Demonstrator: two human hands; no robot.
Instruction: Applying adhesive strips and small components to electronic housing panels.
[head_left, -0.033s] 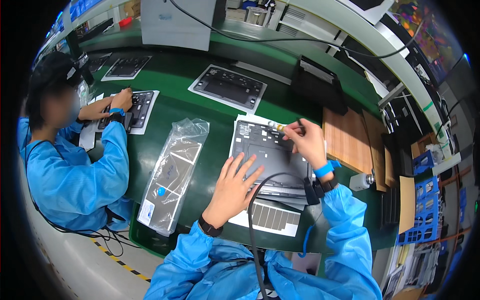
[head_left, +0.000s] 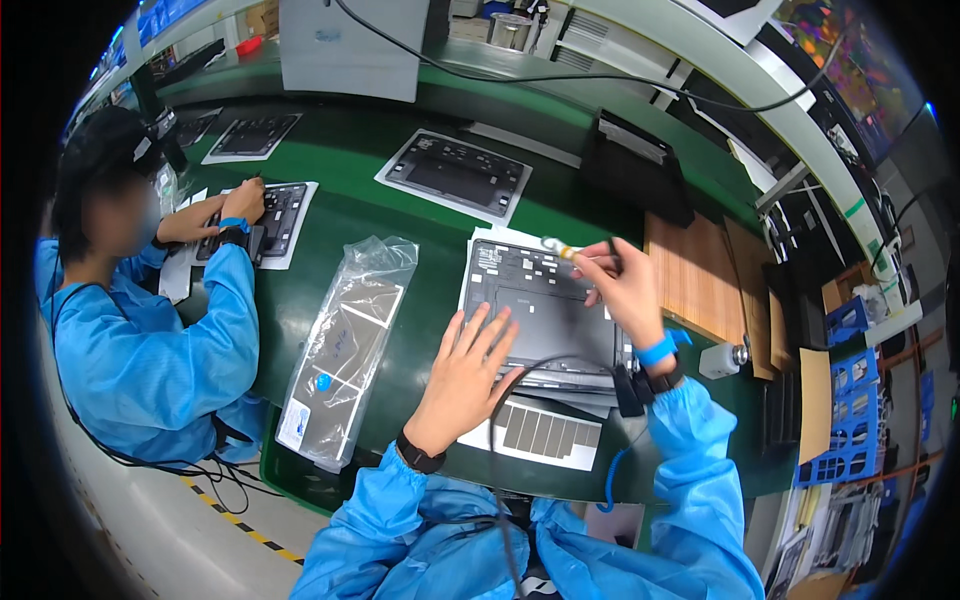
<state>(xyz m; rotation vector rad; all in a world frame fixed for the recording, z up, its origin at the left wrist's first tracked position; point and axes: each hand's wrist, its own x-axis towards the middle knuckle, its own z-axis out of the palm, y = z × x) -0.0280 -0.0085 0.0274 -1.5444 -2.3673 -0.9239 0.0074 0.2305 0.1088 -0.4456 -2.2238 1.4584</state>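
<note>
A dark flat device panel (head_left: 530,312) with small white patches lies on white sheets in front of me, on top of other flat panels. My left hand (head_left: 465,370) rests with spread fingers over the panel's lower left edge. Above the panel's upper right part, my right hand (head_left: 618,285) pinches a small clear-and-yellow piece (head_left: 565,253) between thumb and fingertip. A thin dark stick (head_left: 614,254) also stands between its fingers; its kind is unclear. Near my body, a white sheet with grey rectangular pieces (head_left: 545,437) sticks out from under the panels.
A clear plastic bag of grey sheets (head_left: 345,350) lies left of the panel. Another panel (head_left: 455,175) is farther back. To the right are wooden boards (head_left: 695,285) and a white bottle (head_left: 722,360). A black cable (head_left: 497,470) crosses before me. A co-worker (head_left: 150,320) handles a panel at left.
My right hand has shifted slightly right, away from the panel's middle, with the clear-and-yellow piece. My left hand has barely moved, and the black cable has swung a little left.
</note>
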